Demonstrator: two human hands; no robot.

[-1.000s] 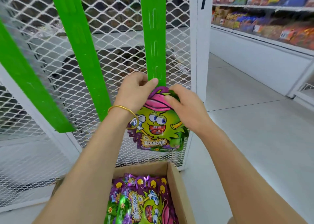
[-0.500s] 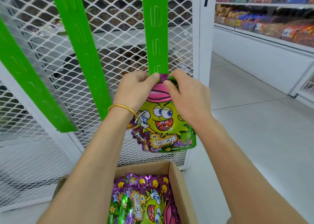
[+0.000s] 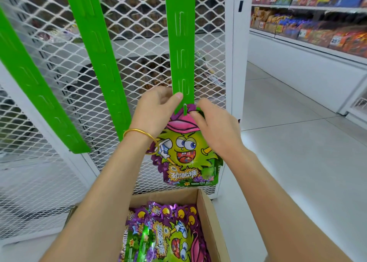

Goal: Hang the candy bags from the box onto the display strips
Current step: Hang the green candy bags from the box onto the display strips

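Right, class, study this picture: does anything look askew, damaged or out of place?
Only the candy bag: it sits slightly askew on the lowest tab of the display strip, while the left hand grips the strip and the right hand pinches the bag's top. Nothing looks torn or spilled.

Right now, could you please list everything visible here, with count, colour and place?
display strips: three, green, hanging on the mesh panel
mesh panel: one, white, behind the strips
candy bag: one, green and purple, at the lower end of the rightmost strip
cardboard box: one, brown, on the floor below
bags in the box: several, purple and green, count unclear
store shelves: white, with colourful packs, upper right
bangle: one, gold, left wrist
left hand: grips the rightmost strip
right hand: pinches the candy bag's top
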